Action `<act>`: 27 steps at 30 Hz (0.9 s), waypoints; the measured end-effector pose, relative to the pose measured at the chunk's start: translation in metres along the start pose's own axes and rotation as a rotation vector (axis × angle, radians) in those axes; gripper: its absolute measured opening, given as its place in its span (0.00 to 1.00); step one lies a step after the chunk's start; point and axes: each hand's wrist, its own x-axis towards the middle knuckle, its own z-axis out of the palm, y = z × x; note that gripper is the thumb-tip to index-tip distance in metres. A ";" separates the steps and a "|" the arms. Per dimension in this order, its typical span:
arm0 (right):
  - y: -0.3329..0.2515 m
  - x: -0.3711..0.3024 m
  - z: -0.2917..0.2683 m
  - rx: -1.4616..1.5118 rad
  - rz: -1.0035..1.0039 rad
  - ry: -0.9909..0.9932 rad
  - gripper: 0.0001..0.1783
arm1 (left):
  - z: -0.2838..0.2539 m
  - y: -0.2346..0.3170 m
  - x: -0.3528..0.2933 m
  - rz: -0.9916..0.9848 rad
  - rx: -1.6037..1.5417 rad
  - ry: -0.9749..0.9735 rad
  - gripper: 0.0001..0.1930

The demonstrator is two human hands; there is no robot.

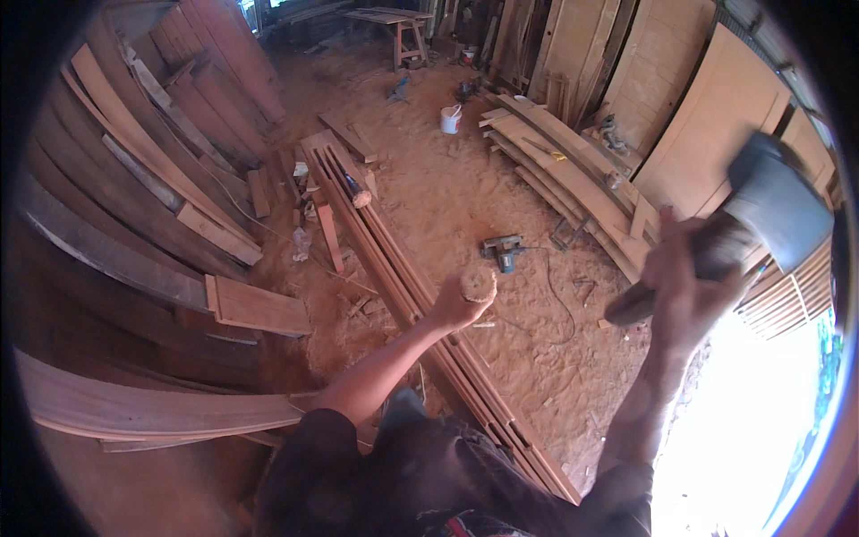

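Note:
My left hand (pixel 452 309) is wrapped round an upright chisel (pixel 479 285) over the long timbers; the round, frayed end of its wooden handle faces up, and its lower part is hidden beneath my fist. Raised off to the right, my right hand (pixel 684 286) grips a hatchet (pixel 780 210) by its short dark handle, the broad grey head blurred by motion. Below my left hand run several long reddish timbers (pixel 394 285) side by side, with slots cut in their faces. A second chisel (pixel 359 191) lies on them toward the far end.
A blue power tool (pixel 506 254) with a cord sits on the sawdust-covered floor (pixel 429 197) right of the timbers. Planks (pixel 555 170) are stacked at the right, near a white bucket (pixel 451 119). Boards (pixel 134 233) lean along the left; a trestle (pixel 398 36) stands far back.

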 end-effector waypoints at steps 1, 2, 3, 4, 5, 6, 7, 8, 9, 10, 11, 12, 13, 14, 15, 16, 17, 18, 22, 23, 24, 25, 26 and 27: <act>0.009 -0.004 0.004 0.070 -0.045 0.005 0.16 | 0.001 -0.001 0.001 -0.012 0.014 -0.015 0.08; 0.030 -0.013 0.006 0.135 -0.097 0.016 0.18 | 0.006 -0.001 0.004 -0.015 0.021 -0.034 0.08; 0.073 -0.034 0.017 -0.262 -0.409 -0.014 0.21 | 0.013 0.003 0.009 -0.014 0.031 -0.059 0.09; 0.107 -0.055 0.034 -0.448 -0.387 -0.187 0.23 | 0.011 0.003 0.017 0.053 0.016 -0.032 0.08; 0.142 -0.076 0.053 -0.617 -0.392 -0.372 0.26 | 0.009 0.000 0.020 0.109 0.006 -0.012 0.08; 0.153 -0.095 0.057 -0.586 -0.056 -0.690 0.30 | 0.012 -0.004 0.013 0.148 -0.025 0.002 0.07; 0.155 -0.101 0.046 -0.540 -0.005 -0.761 0.31 | 0.008 -0.002 -0.003 0.035 -0.123 -0.046 0.07; 0.153 -0.082 0.041 -0.478 -0.014 -0.820 0.33 | 0.003 -0.001 0.005 0.055 -0.081 -0.027 0.07; 0.154 -0.083 0.031 -0.426 0.024 -0.881 0.35 | 0.002 -0.002 -0.004 0.040 -0.053 -0.037 0.07; 0.157 -0.095 0.023 -0.452 0.064 -0.832 0.34 | 0.003 -0.003 -0.013 0.025 -0.024 -0.047 0.07; 0.159 -0.102 0.014 -0.483 0.075 -0.782 0.33 | 0.003 0.004 -0.009 -0.003 -0.015 -0.054 0.06; 0.162 -0.113 0.001 -0.523 0.095 -0.738 0.32 | 0.007 0.005 -0.013 -0.021 0.024 -0.039 0.07; 0.183 -0.124 -0.008 -0.488 0.176 -0.713 0.33 | 0.010 0.005 -0.017 -0.040 0.064 -0.024 0.07; 0.207 -0.144 -0.023 -0.469 0.231 -0.659 0.33 | 0.012 0.006 -0.022 -0.064 0.105 -0.017 0.08; 0.230 -0.165 -0.034 -0.440 0.271 -0.603 0.33 | 0.013 0.006 -0.019 0.019 0.110 0.006 0.09; 0.250 -0.187 -0.041 -0.457 0.391 -0.545 0.33 | 0.015 0.004 -0.018 0.101 0.127 0.026 0.11; 0.255 -0.206 -0.049 -0.363 0.594 -0.515 0.27 | 0.018 0.001 -0.024 0.166 0.138 0.033 0.13; 0.283 -0.233 -0.065 -0.437 0.630 -0.528 0.26 | 0.021 0.000 -0.029 0.233 0.140 0.041 0.15; 0.302 -0.294 -0.107 -0.542 0.864 -0.603 0.26 | -0.022 -0.021 0.016 0.066 0.141 0.160 0.18; 0.302 -0.303 -0.110 -0.536 0.841 -0.579 0.26 | -0.038 -0.022 0.026 -0.360 -0.325 0.209 0.18; 0.301 -0.311 -0.108 -0.526 0.813 -0.556 0.27 | -0.051 -0.033 0.034 -0.323 -0.450 0.182 0.18; 0.303 -0.315 -0.104 -0.516 0.785 -0.534 0.28 | -0.050 -0.043 0.038 -0.350 -0.410 0.198 0.18; 0.293 -0.315 -0.098 -0.511 0.840 -0.544 0.28 | -0.051 -0.046 0.036 -0.392 -0.362 0.216 0.18; 0.275 -0.305 -0.091 -0.512 0.890 -0.554 0.29 | -0.041 -0.026 0.026 -0.323 -0.162 0.204 0.18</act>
